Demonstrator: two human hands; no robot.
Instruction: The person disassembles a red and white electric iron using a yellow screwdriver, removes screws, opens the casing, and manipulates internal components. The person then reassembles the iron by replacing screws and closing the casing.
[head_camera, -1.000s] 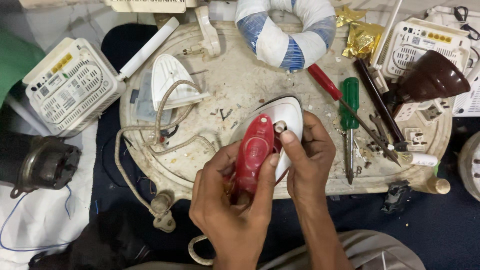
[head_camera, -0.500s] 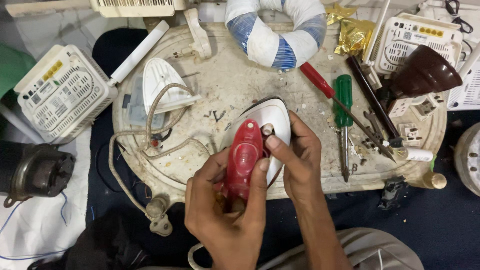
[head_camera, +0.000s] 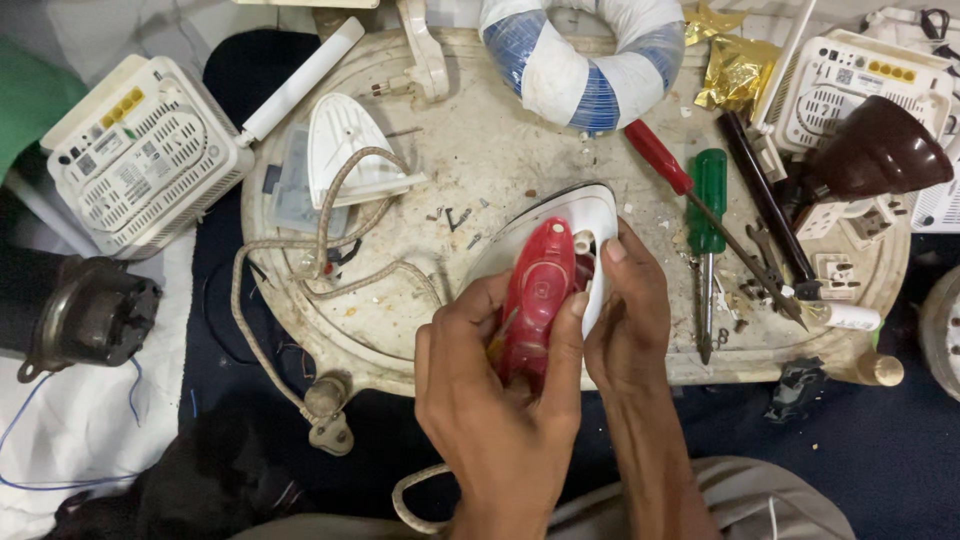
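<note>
Iron: the clothes iron, white body with a glossy red plastic handle cover, lies at the near edge of the table, nose pointing away from me.
Left hand: my left hand is closed around the rear of the red cover, thumb laid along its right side.
Right hand: my right hand is clamped on the iron's right flank, fingertips at a small white knob near the nose.
Table surface: oval, cream, scuffed and stained, strewn with small screws.
Cord: a braided fabric cord loops left of the iron, ending in a plug off the table edge.
Tools: a red-handled screwdriver and a green-handled screwdriver lie just right of my right hand.
Packages: crumpled gold foil lies at the far right; a white vented router sits far left.
</note>
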